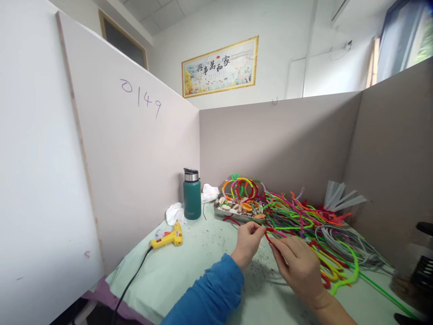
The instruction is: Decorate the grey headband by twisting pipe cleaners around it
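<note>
Purple handwritten digits "0149" (141, 98) mark the grey-white partition panel (135, 153) at eleven o'clock from the hands; at twelve, a gold-bordered paper banner (219, 67) shows large characters 興事萬和家; at ten, a dark-green bottle (192, 201) bears faint, unreadable lettering; the left hand (248, 241) and right hand (297, 264) each pinch a thin red fuzzy craft stem (267, 235), held between them above the pale-green tablecloth (203, 262); at nine lies a yellow glue gun (172, 236); at eleven, a loaded metal tray (237, 216); at two, a multicoloured heap of fuzzy stems (304, 216) crowds the right hand's side.
</note>
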The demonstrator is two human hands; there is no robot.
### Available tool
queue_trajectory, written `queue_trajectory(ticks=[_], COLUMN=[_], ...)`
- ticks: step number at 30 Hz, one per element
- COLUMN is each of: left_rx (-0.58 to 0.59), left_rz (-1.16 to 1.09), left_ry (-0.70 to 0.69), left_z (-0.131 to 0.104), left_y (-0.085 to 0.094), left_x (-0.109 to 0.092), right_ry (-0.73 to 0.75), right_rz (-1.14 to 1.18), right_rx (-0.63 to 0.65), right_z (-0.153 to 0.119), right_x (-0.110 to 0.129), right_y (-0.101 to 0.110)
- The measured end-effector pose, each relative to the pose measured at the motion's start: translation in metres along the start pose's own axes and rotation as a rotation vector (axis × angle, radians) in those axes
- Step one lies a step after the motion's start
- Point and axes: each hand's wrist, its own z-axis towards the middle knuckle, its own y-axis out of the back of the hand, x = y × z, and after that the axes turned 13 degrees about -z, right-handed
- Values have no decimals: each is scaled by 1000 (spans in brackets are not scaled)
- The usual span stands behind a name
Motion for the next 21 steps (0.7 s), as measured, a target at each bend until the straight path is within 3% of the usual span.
queue_trajectory(ticks=[10, 21], left_rx=[-62, -30], left_rz=[-4, -43], left_ry=[32, 103], left_z=[9, 4], left_y=[6, 4], left_x=[8, -1], right_ry=[-42, -95], right_rz=[-118, -10], right_rx=[20, 44], right_z=[1, 0], right_x=[-3, -1], right_y=[-3, -2])
